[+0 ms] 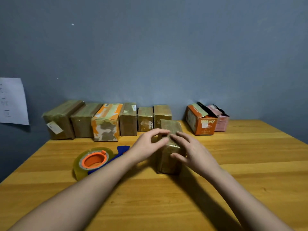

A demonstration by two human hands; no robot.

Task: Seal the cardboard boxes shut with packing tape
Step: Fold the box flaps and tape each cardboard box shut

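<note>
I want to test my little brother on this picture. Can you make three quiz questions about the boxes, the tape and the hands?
1. True or false: the clear packing tape roll on its blue and orange dispenser lies left of the tape-wrapped brown cardboard box.
2. Which hands touch that box?
3. Which boxes by the wall stand open: A the six on the left, B the orange and pink ones?

Key: 1 true. 2 both, left hand and right hand. 3 B, orange printed box, pink box.
</note>
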